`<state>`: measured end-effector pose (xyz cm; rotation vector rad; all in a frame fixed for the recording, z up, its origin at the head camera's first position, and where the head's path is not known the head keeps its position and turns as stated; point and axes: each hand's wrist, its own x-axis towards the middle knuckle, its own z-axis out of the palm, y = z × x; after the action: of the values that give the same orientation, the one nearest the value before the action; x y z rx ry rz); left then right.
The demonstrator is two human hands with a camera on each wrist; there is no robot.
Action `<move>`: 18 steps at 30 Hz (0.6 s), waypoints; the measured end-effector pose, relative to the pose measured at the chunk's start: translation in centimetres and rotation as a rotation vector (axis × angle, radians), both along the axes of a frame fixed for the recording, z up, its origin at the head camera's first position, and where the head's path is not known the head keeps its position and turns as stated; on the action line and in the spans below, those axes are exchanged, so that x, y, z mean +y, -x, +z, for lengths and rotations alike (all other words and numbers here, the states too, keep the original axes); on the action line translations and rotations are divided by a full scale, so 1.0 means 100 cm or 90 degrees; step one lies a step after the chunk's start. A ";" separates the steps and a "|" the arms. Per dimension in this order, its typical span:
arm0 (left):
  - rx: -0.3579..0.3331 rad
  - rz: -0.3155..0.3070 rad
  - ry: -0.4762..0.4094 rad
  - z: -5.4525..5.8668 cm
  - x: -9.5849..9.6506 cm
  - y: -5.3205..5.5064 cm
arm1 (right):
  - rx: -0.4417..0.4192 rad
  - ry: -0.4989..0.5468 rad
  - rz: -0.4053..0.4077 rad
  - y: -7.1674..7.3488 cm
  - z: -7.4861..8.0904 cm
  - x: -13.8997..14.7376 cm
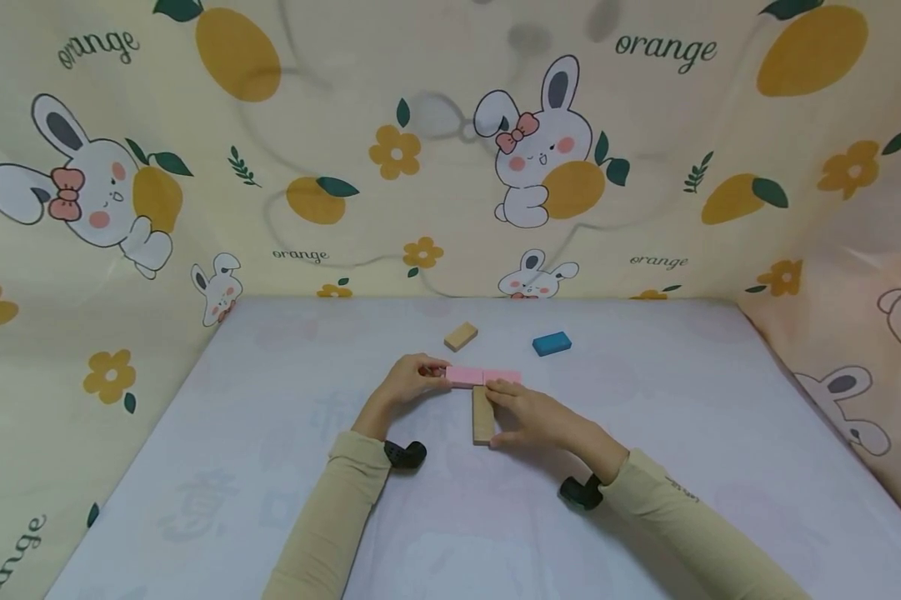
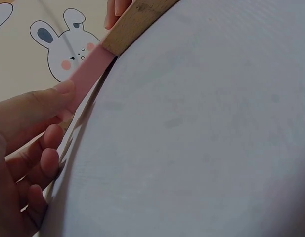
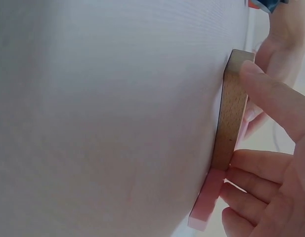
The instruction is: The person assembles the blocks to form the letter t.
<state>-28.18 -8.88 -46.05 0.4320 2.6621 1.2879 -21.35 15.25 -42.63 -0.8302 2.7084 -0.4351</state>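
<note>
Two pink blocks lie end to end in a row, the left one [image 1: 463, 377] meeting the right one [image 1: 504, 377] at a thin seam. A plain wooden block [image 1: 483, 417] points toward me from that seam, so the pieces form a T. My left hand [image 1: 414, 379] pinches the outer end of the left pink block, with the other fingers curled beside it in the left wrist view. My right hand [image 1: 536, 417] holds the wooden block lengthwise. Its thumb [image 3: 271, 94] is on the near end, while the fingers sit by the far end, close to the right pink block.
Farther back on the white tabletop [image 1: 270, 500] lie another light wooden block [image 1: 461, 337] and a blue block [image 1: 552, 343]. A printed cloth [image 1: 435, 192] with rabbits and oranges hangs behind the table and along its sides.
</note>
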 end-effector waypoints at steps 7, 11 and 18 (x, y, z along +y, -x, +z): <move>-0.014 0.001 0.007 0.002 0.001 -0.001 | -0.008 -0.001 -0.013 -0.001 0.000 -0.001; -0.013 -0.011 0.017 0.002 0.001 -0.001 | -0.006 0.001 -0.009 -0.001 0.001 0.000; -0.016 -0.020 0.017 0.000 0.001 0.001 | 0.016 0.006 0.014 -0.001 0.001 0.001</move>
<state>-28.28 -8.73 -46.01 0.4483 2.6384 1.2397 -21.21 15.32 -42.56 -0.8725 2.7188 -0.4363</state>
